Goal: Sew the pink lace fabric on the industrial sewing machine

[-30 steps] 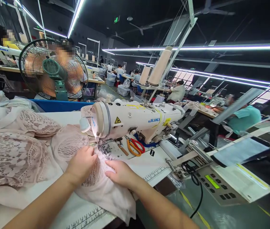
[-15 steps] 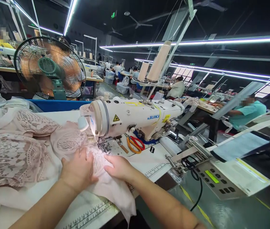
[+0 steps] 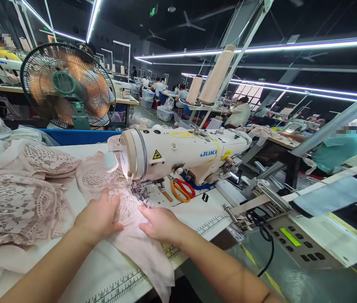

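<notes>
left hand (image 3: 98, 216), right hand (image 3: 161, 225), flat on pink lace fabric (image 3: 128, 235), sewing machine (image 3: 178, 153)

Bare forearms, no sleeves, no gloves; hands (image 3: 98, 216) without rings.

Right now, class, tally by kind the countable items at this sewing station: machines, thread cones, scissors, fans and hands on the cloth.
Sewing machine: 1
Thread cones: 2
Scissors: 1
Fan: 1
Hands on the pink lace fabric, left hand and right hand: 2
Total: 7
</notes>
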